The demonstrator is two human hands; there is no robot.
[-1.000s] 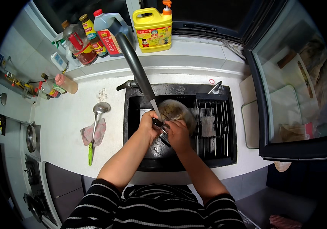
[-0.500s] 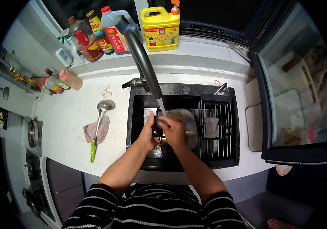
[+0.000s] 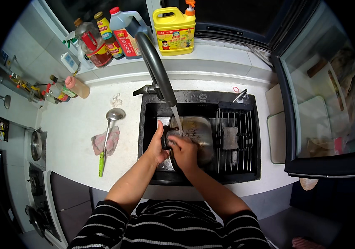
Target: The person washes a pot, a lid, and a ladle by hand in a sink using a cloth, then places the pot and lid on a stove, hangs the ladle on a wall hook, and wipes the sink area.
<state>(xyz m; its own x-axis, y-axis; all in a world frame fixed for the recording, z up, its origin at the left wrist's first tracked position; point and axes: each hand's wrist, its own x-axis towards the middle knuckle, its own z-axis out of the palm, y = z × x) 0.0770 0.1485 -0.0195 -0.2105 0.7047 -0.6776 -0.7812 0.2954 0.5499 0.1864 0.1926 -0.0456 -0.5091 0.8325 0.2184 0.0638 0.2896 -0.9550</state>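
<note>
Over the left part of the black sink [image 3: 198, 179], my left hand [image 3: 156, 146] grips a small dark, rounded thing [image 3: 165, 133] whose kind I cannot make out; its thumb points up along the side. My right hand [image 3: 185, 153] has its fingers curled in against that dark thing. Whatever those fingers pinch is hidden and slightly blurred. Water runs from the grey faucet [image 3: 154, 68] in a stream just beyond my right fingers. Under and beyond the hands, a see-through square container [image 3: 202, 133] with brownish specks lies in the sink.
A rack [image 3: 243, 124] with a grey cloth [image 3: 229, 138] fills the sink's right side. Left on the counter, a green-handled ladle [image 3: 110, 128] rests on a pink cloth [image 3: 99, 143]. Bottles and a yellow detergent jug [image 3: 175, 33] line the sill. An open window [image 3: 291, 103] juts in at right.
My right hand has moved down and slightly left, its fingers lower on the dark thing. My left hand has shifted slightly left. More of the square container shows beyond the hands.
</note>
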